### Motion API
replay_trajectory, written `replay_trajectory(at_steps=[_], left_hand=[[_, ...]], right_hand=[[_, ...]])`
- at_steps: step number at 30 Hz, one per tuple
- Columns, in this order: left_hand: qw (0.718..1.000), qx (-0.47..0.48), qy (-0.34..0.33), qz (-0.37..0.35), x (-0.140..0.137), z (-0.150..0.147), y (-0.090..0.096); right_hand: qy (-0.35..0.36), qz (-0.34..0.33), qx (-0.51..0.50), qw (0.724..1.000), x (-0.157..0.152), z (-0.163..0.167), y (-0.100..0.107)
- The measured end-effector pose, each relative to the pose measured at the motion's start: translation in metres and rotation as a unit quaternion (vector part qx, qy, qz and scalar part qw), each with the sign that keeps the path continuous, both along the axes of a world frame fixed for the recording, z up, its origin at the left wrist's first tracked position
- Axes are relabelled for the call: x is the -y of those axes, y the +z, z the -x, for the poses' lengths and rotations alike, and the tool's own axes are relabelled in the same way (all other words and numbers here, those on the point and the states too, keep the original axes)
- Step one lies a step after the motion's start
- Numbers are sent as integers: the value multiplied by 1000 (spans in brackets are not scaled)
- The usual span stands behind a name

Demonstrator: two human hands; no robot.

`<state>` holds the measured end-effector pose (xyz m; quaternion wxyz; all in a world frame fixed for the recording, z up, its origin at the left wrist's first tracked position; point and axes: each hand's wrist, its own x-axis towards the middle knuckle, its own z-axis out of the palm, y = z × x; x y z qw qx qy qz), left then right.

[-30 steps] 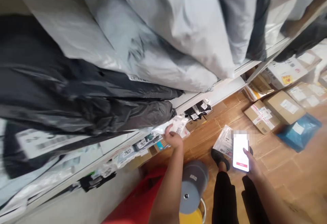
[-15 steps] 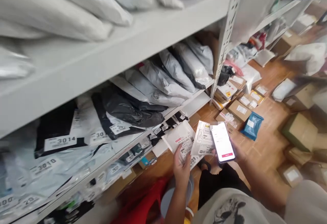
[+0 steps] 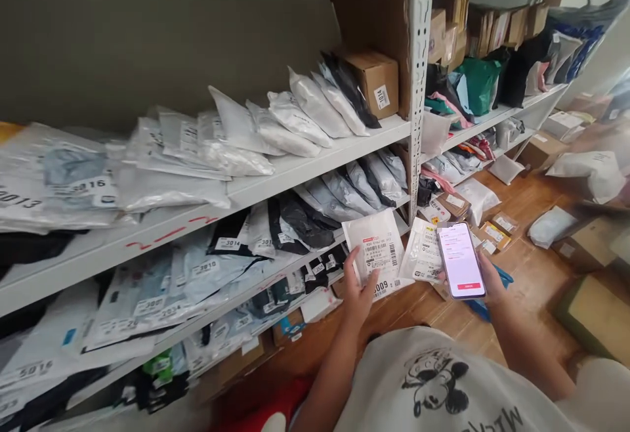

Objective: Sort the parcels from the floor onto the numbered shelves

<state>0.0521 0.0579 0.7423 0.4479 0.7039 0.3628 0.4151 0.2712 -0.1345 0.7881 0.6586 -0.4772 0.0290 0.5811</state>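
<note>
My left hand grips a white parcel bag by its lower edge, fingers closed round it. A printed shipping label and a large number ending in 009 face up on it. In my right hand is a smartphone, its lit screen showing a page with a red button at the bottom. A second, smaller white parcel sits between the first bag and the phone, partly behind the phone; its edge lies by my right fingers, and I cannot tell exactly how it is held.
To the left, white metal shelves hold many numbered parcel bags. A cardboard box stands by the perforated upright. More packed shelving runs beyond. On the wooden floor at right lie cardboard boxes and a white sack.
My view has lifted and shows more of the upper shelf. Both hands, with the bag and phone, have come up and slightly right in view. The phone's screen now shows different content.
</note>
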Motion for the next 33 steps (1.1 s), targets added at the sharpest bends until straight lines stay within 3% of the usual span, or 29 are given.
replay_trajectory(at_steps=[14,19,24,33], left_hand=[[996,12,-91,22,18,-28,18],[994,28,-105,23,28,-33,21],[992,28,-117,45,39,-39,28],[990,47,-124,56,47,-45,34]], right_hand=[[31,-54,8,998,33,-5,15],[40,-101,11,994,39,3,21],[22,-84,11,996,43,14,28],[37,-143,32,989,56,11,34]])
